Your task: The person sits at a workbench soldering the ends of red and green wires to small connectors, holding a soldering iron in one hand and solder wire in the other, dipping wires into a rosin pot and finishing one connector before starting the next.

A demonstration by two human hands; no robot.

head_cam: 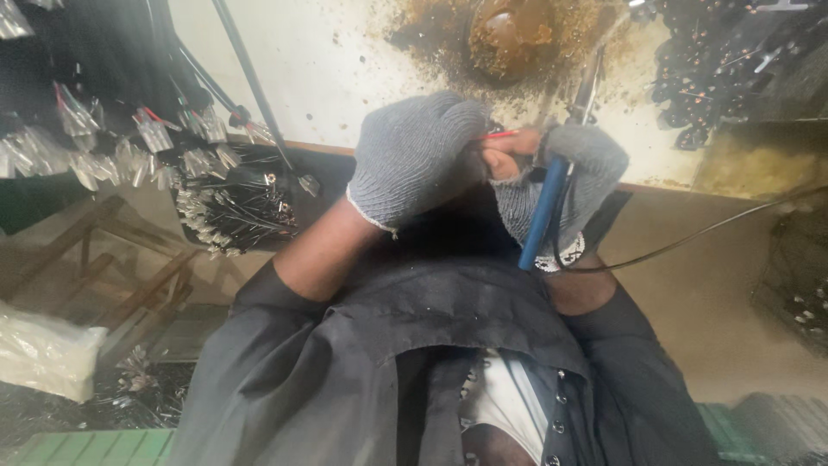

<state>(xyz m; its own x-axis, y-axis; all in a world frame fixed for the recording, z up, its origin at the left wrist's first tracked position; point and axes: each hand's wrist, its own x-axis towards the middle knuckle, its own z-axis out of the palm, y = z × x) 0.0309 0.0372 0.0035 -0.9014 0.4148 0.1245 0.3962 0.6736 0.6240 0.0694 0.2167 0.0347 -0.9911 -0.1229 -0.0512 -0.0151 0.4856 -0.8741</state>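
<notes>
Both hands wear coarse grey knitted cloth gloves, the left hand [414, 160] matt and nubbly, the right hand [573, 177] fingerless with bare fingertips. The soldering iron [545, 207] has a smooth blue plastic handle and dull metal shaft. At twelve o'clock the pale desk [345, 69] looks matt, crusted with rough brown residue [509, 34].

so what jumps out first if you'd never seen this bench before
Two grey-gloved hands meet at the centre: the left hand pinches a thin red wire, and the right hand grips a blue-handled soldering iron. Just above them a brown-crusted pot sits on the stained white bench. At left lies a heap of bagged black wires.
</notes>
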